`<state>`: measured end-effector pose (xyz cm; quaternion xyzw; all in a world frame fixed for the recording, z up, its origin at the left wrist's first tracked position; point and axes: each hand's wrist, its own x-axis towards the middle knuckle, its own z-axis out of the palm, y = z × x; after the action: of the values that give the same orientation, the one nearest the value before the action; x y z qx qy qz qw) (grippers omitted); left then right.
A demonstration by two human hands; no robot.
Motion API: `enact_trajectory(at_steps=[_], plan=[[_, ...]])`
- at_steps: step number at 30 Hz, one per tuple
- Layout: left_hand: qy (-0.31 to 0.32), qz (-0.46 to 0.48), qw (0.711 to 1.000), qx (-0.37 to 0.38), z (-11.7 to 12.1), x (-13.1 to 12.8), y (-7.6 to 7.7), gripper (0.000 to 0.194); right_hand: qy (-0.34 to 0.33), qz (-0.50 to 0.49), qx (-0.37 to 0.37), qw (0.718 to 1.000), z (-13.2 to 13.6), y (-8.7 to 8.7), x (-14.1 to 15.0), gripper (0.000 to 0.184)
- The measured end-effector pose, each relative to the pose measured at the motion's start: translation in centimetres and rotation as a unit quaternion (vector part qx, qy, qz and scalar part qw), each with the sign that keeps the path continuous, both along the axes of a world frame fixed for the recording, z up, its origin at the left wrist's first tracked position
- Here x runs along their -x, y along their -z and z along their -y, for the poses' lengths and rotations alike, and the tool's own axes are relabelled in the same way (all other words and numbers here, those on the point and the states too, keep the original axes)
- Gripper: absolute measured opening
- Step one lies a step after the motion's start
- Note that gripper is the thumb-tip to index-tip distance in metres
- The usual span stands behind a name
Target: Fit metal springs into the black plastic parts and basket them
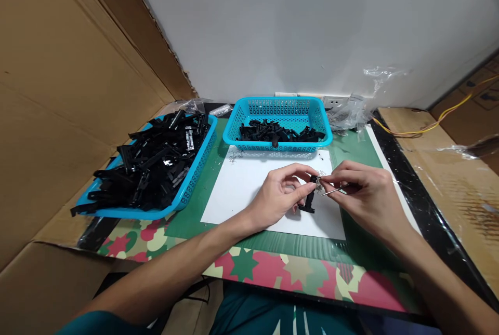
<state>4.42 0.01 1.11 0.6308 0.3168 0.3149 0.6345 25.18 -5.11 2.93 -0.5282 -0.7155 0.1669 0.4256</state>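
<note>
My left hand [278, 192] pinches a small black plastic part [310, 202] between thumb and fingers, above the white paper [234, 195]. My right hand [364, 192] is closed on a tool with a thin metal shaft [330, 192], which points left and slightly down; its handle is mostly covered by the fingers. The right fingertips meet the upper end of the black part. Whether they also pinch something tiny there I cannot tell. Small silvery metal pieces [320, 182] show between the two hands, too fine to make out.
At left, a blue basket [198, 163] is heaped with long black plastic parts. A second blue basket [276, 102] at the back holds smaller black parts. Tiny metal bits [234, 155] lie on the paper's far left. Clear plastic bags [349, 114] and cardboard [448, 169] border the right side.
</note>
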Motion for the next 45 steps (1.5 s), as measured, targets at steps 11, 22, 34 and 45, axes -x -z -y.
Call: enact_trajectory(at_steps=[11,22,34,45], plan=[[-0.008,0.009,1.000,0.005,0.03,-0.14,0.42,0.033,0.019,-0.016,0.021,0.999,0.02,0.14,0.06,0.012],[-0.015,0.005,1.000,0.011,0.12,-0.21,0.21,0.040,0.050,-0.054,0.054,0.996,0.02,-0.11,0.37,0.017],[-0.018,0.013,0.999,0.044,0.04,-0.34,0.09,0.041,0.035,-0.065,0.054,0.996,-0.05,0.11,0.35,0.017],[0.013,0.029,0.990,0.140,-0.30,0.14,0.15,0.045,-0.027,-0.165,0.172,0.971,-0.74,0.78,-0.56,0.028]])
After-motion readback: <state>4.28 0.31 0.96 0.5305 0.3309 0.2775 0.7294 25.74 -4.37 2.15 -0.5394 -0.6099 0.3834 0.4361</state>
